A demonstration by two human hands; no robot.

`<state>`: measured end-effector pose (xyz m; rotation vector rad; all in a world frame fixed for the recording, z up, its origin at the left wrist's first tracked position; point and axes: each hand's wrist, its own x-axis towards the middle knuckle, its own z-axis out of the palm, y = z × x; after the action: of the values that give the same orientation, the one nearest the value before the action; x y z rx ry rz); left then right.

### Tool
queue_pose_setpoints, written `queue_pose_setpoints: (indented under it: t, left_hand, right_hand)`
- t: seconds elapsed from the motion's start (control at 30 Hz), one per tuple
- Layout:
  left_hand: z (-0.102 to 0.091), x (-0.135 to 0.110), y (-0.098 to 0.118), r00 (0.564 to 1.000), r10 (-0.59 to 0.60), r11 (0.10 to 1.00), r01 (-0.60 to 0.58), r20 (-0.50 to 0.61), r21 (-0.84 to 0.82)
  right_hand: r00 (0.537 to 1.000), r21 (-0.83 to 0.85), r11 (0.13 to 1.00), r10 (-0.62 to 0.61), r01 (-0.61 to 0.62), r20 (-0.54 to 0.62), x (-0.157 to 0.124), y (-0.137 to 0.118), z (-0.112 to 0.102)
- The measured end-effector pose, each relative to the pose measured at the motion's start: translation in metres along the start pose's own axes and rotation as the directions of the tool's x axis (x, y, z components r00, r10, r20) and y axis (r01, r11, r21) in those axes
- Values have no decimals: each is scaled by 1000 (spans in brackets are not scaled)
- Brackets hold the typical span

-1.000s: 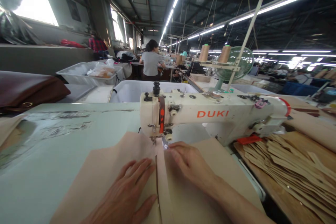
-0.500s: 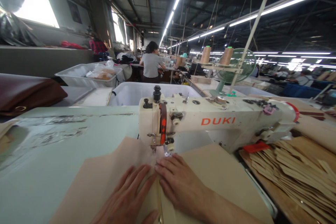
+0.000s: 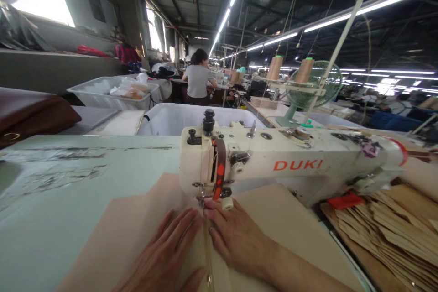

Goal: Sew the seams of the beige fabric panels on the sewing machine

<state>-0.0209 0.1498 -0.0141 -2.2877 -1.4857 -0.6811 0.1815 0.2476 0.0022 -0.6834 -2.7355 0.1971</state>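
Note:
A beige sheet of material (image 3: 112, 237) lies under the head of a white sewing machine (image 3: 246, 153) marked DUKI. Down its middle runs a narrow seam strip with what looks like a zipper (image 3: 207, 255). My left hand (image 3: 167, 248) rests flat on the sheet left of that strip, fingers stretched toward the needle. On the strip's right side my right hand (image 3: 236, 232) lies with fingers extended, its fingertips close beside the presser foot (image 3: 201, 202) and partly hidden by the machine. Both hands press on the material without gripping it.
Stacked beige strips (image 3: 386, 232) lie on a wooden board at right, near a red item (image 3: 345, 200). Behind the machine are a white bin (image 3: 167, 116), thread cones (image 3: 274, 68) and a green fan (image 3: 316, 84). A seated person (image 3: 197, 77) is farther back. Brown material (image 3: 37, 112) lies left.
The view has shifted slightly, so the machine appears nearer and farther right. My right fingertips are now closer to the presser foot. Both hands still lie on the beige sheet.

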Motion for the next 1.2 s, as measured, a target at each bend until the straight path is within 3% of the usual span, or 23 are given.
queue_pose_setpoints:
  t: [0.2, 0.47, 0.87, 0.97, 1.1, 1.2]
  left_hand:
    - [-2, 4, -2, 997, 69, 990, -66, -25, 128]
    - [-5, 5, -6, 992, 128, 980, -123, -22, 156]
    - [-6, 5, -7, 993, 116, 989, -119, 34, 93]
    - [-4, 5, -12, 989, 104, 992, -110, 101, 56]
    - [-14, -3, -9, 961, 65, 996, -79, 268, 39]
    - [-32, -29, 10, 981, 48, 993, -67, 189, 98]
  right_hand:
    - [999, 16, 1000, 26, -27, 19, 5, 0, -3]
    - [998, 62, 997, 45, -48, 46, 6, 2, -5]
    - [999, 43, 999, 32, -32, -7, 5, 5, -3]
    - [1000, 13, 1000, 15, -15, -6, 10, 7, -3]
    - [1000, 2, 1000, -2, 2, -12, 4, -13, -22]
    - [977, 114, 983, 161, -145, -141, -33, -49, -48]
